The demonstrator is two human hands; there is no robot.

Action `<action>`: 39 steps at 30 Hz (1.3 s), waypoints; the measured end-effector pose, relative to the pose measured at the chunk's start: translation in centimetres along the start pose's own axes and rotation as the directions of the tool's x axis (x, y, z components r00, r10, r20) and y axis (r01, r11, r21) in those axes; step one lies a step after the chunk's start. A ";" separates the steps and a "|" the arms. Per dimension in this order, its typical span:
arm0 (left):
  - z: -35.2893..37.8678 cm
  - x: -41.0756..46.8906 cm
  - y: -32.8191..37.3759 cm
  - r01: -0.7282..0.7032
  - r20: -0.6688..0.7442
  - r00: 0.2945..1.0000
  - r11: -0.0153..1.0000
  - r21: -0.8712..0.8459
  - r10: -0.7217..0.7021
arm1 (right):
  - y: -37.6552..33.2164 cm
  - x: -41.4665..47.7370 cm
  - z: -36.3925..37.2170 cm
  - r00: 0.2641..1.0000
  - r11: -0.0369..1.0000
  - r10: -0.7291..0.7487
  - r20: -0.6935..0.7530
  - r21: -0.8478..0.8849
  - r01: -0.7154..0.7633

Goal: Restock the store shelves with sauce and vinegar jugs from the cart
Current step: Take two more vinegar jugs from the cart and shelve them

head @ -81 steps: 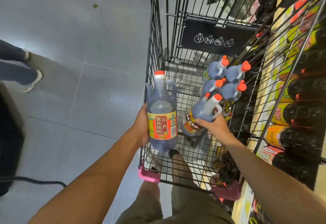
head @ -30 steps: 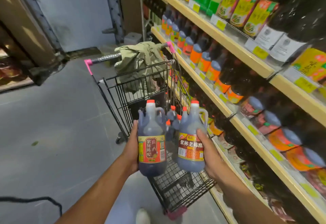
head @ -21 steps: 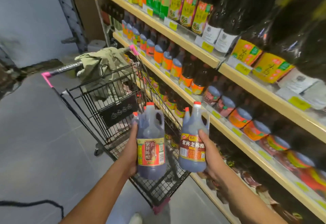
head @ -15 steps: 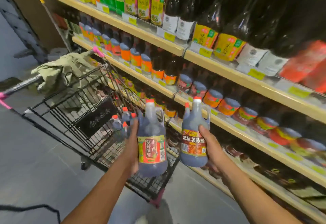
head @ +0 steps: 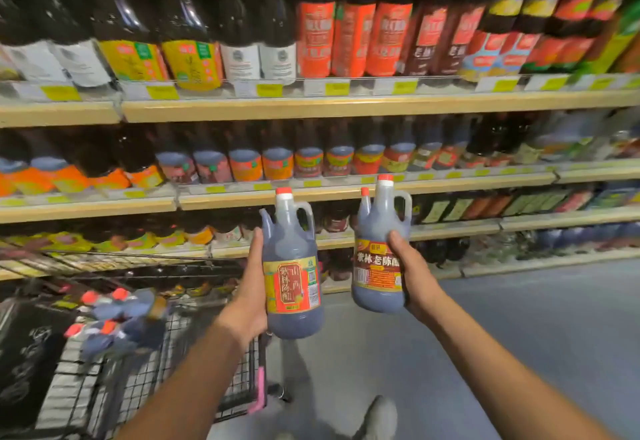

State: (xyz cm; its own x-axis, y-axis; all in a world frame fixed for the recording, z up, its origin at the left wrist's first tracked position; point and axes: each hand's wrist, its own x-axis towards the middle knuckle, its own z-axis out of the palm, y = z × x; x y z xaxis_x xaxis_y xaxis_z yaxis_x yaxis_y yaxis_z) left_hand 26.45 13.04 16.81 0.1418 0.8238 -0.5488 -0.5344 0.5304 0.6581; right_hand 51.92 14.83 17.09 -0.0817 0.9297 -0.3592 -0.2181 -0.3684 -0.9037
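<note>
Left of the held jugs, the wire cart (head: 145, 367) carries a cluster of red-capped jugs (head: 117, 322). The left hand (head: 250, 296) has its grip closed around a jug with a red-and-yellow label (head: 292, 273), upright above the cart's right edge. Just right of it, apart, the right hand (head: 414, 277) grips a second jug (head: 379, 252), also upright. Both jugs are raised before the store shelves (head: 346, 107), which are crowded with dark bottles.

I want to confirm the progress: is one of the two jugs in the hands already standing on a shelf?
No, the left hand and right hand each hold a jug in the air.
</note>
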 end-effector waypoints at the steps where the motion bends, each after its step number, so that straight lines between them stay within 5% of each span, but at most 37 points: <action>1: 1.3 0.6 -0.6 0.024 0.016 1.000 0.998 0.059 -0.025 | 0.0 -0.8 -1.7 1.000 1.000 -0.014 -0.027 0.007 0.015; 8: 13.0 4.7 -6.7 0.115 0.196 0.966 0.960 0.256 -0.168 | -0.5 -7.0 -13.9 0.941 0.989 -0.060 -0.333 0.110 0.102; 16: 27.8 7.0 -16.2 0.269 0.442 0.804 0.906 0.326 -0.397 | -1.0 -13.3 -27.4 0.798 0.965 -0.033 -0.602 0.190 0.183; 22: 36.6 7.3 -22.0 0.299 0.485 0.720 0.853 0.429 -0.496 | -1.8 -17.6 -35.4 0.705 0.937 -0.031 -0.708 0.226 0.268; 32: 48.1 12.3 -28.9 0.155 0.472 0.705 0.765 0.624 -0.528 | -3.6 -21.1 -45.0 0.526 0.926 -0.028 -0.850 0.177 0.335; 39: 56.7 17.2 -31.3 0.093 0.575 0.587 0.753 0.652 -0.570 | -5.1 -19.4 -50.5 0.422 0.902 -0.039 -0.906 0.149 0.404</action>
State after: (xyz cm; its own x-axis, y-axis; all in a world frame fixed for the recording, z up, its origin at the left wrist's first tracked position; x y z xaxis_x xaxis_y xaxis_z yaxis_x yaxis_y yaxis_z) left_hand 92.88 22.00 16.03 0.8670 0.2963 -0.4006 0.1536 0.6058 0.7806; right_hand 103.76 -1.61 16.87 0.8551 0.4023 -0.3270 -0.3749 0.0440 -0.9260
